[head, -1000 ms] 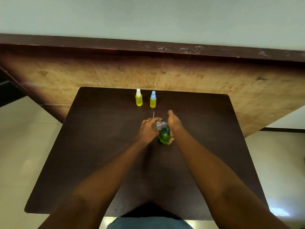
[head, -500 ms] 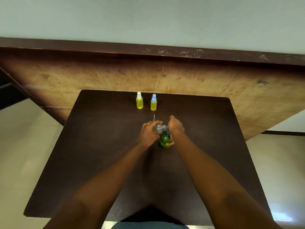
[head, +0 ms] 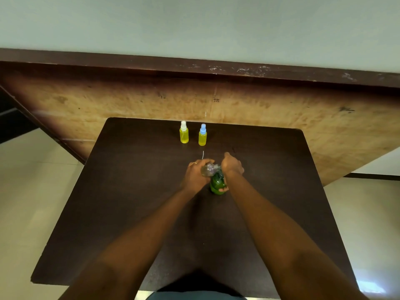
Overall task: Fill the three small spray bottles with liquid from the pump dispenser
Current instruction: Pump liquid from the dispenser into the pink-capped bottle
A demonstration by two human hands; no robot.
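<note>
**Two bottles filled, a third at the dispenser**

While two small spray bottles stand upright near the far edge of the dark wooden table (head: 134,191), both hands meet over a green pump dispenser (head: 216,184) at the table's middle. The white-capped spray bottle (head: 184,132) and the blue-capped spray bottle (head: 202,135) sit just beside each other, apart, each holding yellow liquid. The left hand (head: 195,175), a ring on one finger, is curled closed around a small clear bottle (head: 208,169), tilted against the dispenser's top. The right hand (head: 231,167) wraps the dispenser from the right side, fingers closed about its upper part, with fingertips showing below at the green body. A thin white tube (head: 203,154) lies on the table between the hands and the blue-capped bottle. Whether liquid is flowing cannot be told.
</note>
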